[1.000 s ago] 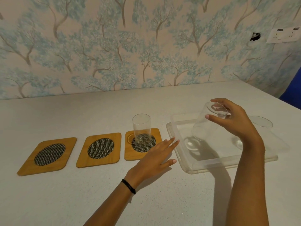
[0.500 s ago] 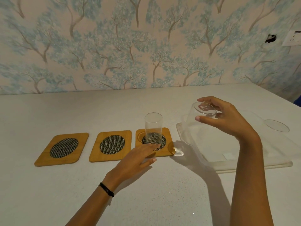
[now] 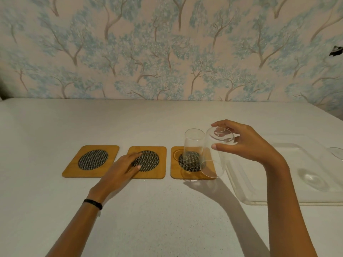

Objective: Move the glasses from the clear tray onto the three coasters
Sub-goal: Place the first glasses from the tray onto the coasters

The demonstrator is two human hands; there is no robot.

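Observation:
Three bamboo coasters with dark mesh centres lie in a row: left coaster, middle coaster, right coaster. An upright clear glass stands on the right coaster. My right hand grips a second clear glass by its upper end, tilted, hanging over the right coaster's right edge, close beside the standing glass. My left hand lies flat, fingers spread, on the middle coaster. The clear tray sits at the right, with a third glass at the frame's edge.
The white tabletop stretches in front of the coasters and behind them up to the wallpapered wall. The table's right edge runs diagonally behind the tray.
My right hand has carried the glass leftward out of the tray to beside the standing glass. My left hand slid left from the right coaster onto the middle one.

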